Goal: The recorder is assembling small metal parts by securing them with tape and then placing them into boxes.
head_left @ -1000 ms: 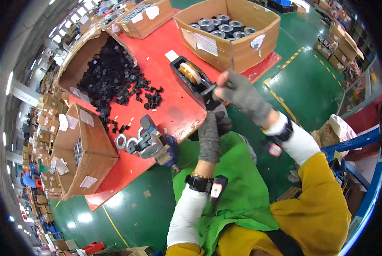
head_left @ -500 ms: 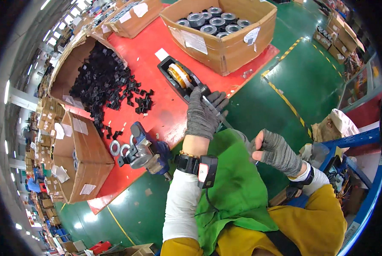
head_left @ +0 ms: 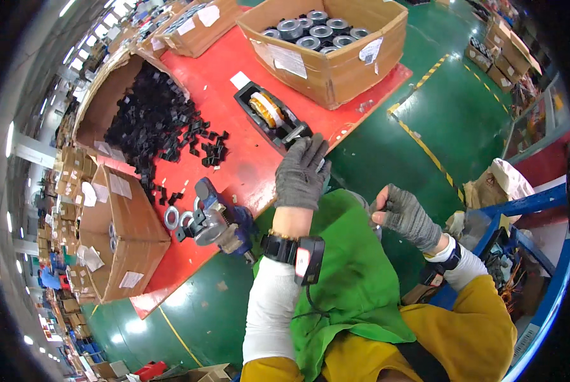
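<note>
My left hand (head_left: 299,177), in a grey fingerless glove, is beside the near end of a black tape dispenser (head_left: 287,132) with an orange-cored roll. Its fingers are bent and pressed together, and a small pale bit shows at them, too small to name. Over the right side of my green apron, my right hand (head_left: 409,218) wears a matching glove. Thumb and fingers are closed in a pinch; what lies between them is hidden. Left of my left forearm, a blue bench vise (head_left: 224,219) with a round metal piece sits at the red table's edge.
An open carton (head_left: 336,73) of silver-topped round parts stands on the red table (head_left: 234,63). Black clips (head_left: 151,114) spill from a tipped carton at the left. Metal rings (head_left: 171,218) lie by the vise, near another carton (head_left: 126,235). A blue rack (head_left: 527,207) is at my right.
My left hand has drawn back slightly from the dispenser, uncovering its near end, and its fingers have come closer together. My right hand has shifted a little up and left, still pinched.
</note>
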Available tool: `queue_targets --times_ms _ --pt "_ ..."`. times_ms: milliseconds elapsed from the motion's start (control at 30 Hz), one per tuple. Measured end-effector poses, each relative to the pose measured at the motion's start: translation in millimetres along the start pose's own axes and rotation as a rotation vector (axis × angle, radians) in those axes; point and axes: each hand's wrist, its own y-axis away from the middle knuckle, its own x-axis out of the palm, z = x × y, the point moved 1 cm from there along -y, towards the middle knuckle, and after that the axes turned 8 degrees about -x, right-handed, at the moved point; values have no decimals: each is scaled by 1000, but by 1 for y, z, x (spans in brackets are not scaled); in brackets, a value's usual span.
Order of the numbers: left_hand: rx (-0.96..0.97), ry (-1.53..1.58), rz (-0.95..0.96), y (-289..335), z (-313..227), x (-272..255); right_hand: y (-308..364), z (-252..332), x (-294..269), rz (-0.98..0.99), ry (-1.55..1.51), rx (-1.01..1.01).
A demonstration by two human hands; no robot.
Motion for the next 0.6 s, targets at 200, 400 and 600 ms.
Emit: queue_targets --times_ms 200,400,600 --pt "-80 -39 123 -30 18 -33 0 2 24 32 -1 -40" --pt "164 -426 165 62 5 17 21 24 29 154 -61 37" --pt "611 -957 110 185 -87 -19 22 51 93 411 -128 -153"
